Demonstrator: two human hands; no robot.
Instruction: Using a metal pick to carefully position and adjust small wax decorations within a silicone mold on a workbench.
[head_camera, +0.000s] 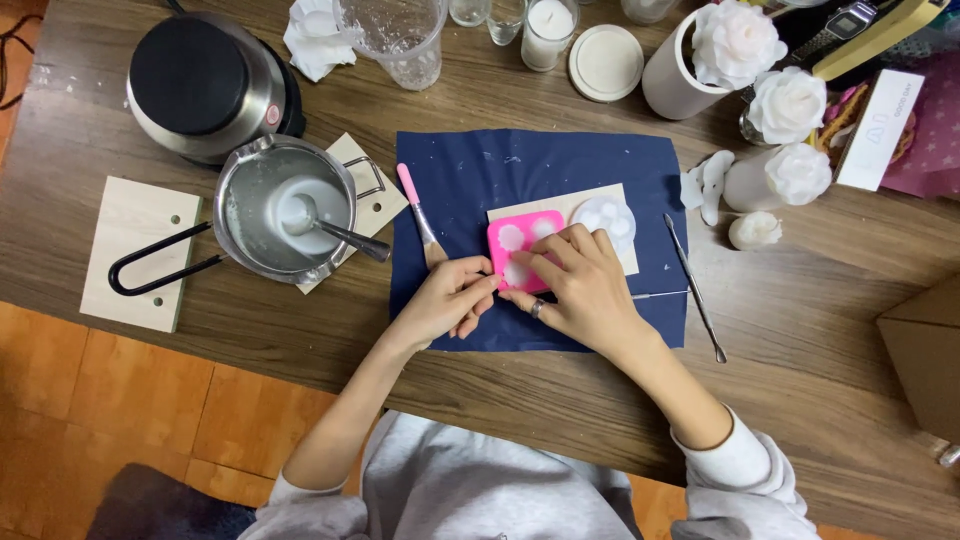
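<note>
A pink silicone mold (520, 240) with white wax-filled cavities lies on a small wooden board (600, 222) atop a dark blue cloth (470, 180). My right hand (575, 290) presses its fingers on the mold's near edge. My left hand (450, 300) pinches the mold's lower left corner with fingertips. A white petal-shaped wax piece (603, 215) rests on the board just behind the mold. A pink-handled spatula (420, 212) lies on the cloth left of the mold.
A metal pot (283, 210) with white wax and a spoon sits on wooden boards at left, beside a round heater (205, 85). Metal tools (693, 285) lie right of the cloth. White wax flowers (785, 105), candles, glasses and a cardboard box (925, 350) crowd the back and right.
</note>
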